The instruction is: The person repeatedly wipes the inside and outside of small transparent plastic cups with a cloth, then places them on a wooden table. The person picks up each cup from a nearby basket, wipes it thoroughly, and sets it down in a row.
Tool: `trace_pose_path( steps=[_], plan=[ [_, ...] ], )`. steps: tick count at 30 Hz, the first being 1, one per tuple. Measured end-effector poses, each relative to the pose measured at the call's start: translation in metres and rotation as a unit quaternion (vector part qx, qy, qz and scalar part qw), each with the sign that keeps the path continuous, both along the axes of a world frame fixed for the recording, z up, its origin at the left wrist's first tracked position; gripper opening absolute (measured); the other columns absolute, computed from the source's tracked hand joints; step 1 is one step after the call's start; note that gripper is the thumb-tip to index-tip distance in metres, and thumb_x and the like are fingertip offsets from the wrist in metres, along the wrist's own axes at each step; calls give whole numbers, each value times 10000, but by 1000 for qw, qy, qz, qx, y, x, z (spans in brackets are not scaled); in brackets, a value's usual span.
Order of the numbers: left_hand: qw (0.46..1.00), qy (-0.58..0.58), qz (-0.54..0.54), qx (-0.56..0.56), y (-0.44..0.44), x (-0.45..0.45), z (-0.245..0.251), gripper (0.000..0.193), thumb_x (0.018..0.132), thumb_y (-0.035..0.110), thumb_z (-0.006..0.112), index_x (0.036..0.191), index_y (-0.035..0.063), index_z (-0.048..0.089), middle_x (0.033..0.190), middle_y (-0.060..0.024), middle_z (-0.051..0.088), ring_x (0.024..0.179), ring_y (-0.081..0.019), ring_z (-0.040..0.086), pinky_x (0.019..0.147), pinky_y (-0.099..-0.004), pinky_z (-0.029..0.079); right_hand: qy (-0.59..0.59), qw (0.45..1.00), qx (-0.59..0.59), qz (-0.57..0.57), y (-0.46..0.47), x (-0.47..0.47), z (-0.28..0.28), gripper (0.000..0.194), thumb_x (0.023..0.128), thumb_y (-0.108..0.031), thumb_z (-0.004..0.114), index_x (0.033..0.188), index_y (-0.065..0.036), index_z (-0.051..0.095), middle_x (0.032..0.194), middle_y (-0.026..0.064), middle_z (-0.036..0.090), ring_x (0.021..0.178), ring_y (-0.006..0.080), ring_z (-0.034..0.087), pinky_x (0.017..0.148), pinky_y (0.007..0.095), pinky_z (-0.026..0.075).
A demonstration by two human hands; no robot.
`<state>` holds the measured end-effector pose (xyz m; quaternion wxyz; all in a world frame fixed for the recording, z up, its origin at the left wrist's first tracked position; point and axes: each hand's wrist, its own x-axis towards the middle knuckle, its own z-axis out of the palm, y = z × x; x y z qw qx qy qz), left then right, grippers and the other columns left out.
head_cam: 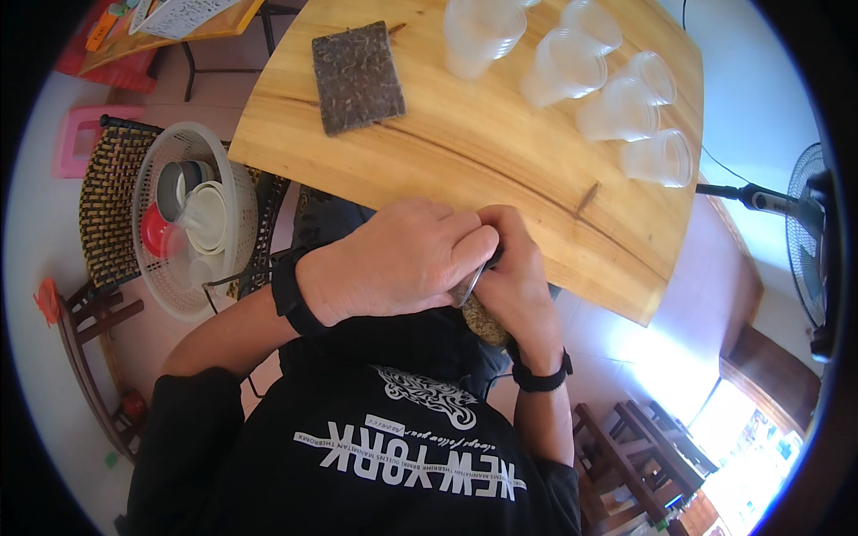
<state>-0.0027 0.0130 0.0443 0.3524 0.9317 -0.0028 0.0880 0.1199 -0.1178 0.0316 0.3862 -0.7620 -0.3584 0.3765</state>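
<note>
My left hand (402, 258) and my right hand (513, 268) meet close to my body, just off the near edge of the wooden table (469, 167). Between them is a thin metal object (473, 284), partly hidden by the fingers; its kind cannot be told. Below it, against my right palm, shows a rounded brownish, rough-textured thing (486, 324). Both hands are closed around these, and which hand grips which is partly hidden. A dark brown, rough rectangular slab (358, 77) lies on the table's left part. Several stacks of clear plastic cups (566, 67) stand at the far right.
A white plastic basket (231, 221) with bowls and cups rests on a woven chair (110, 201) at the left. An electric fan (801, 234) stands at the right. Wooden stools (630, 462) are at the lower right, and another table (201, 40) is at the upper left.
</note>
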Motion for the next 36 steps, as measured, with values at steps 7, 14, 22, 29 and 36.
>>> trace_pose_path(
  steps=[7, 14, 22, 29, 36],
  plan=[
    [998, 23, 3, -56, -3, -11, -2, 579, 576, 185, 847, 1033, 43, 519, 896, -119, 596, 845, -339, 616, 697, -409, 500, -27, 997, 17, 66, 1, -6, -3, 339, 725, -83, 714, 1027, -3, 582, 842, 254, 648, 810, 428, 644, 691, 406, 525],
    [969, 143, -16, -202, -2, -11, -5, 601, 689, 363, 827, 1055, -3, 520, 946, -166, 641, 904, -366, 637, 721, -407, 517, -138, 982, 1, 131, -8, -2, 4, 369, 734, -118, 757, 1049, -14, 595, 853, 210, 668, 777, 332, 682, 696, 345, 534],
    [938, -65, 131, -314, -7, -14, -5, 379, 871, 322, 692, 1043, 3, 580, 855, -122, 585, 727, -263, 581, 672, -330, 461, 228, 967, 41, -105, -15, -4, 2, 355, 825, -261, 793, 996, 5, 631, 827, 38, 651, 777, 70, 572, 683, 244, 500],
    [879, 14, 195, -434, -20, -12, -9, 344, 1026, 295, 425, 985, -4, 591, 777, -41, 559, 655, -92, 518, 598, -221, 394, 78, 994, 23, -66, -12, -11, 1, 329, 799, -213, 792, 982, 6, 627, 852, 131, 680, 742, 175, 649, 681, 296, 519],
    [735, 157, 207, -626, -17, -3, -14, 445, 1034, 403, 408, 837, 40, 574, 630, 3, 507, 514, -67, 464, 461, -237, 363, -189, 977, 76, 57, -19, 6, 9, 325, 714, -103, 773, 977, -4, 609, 829, 177, 661, 752, 306, 670, 669, 336, 526]
  ],
)
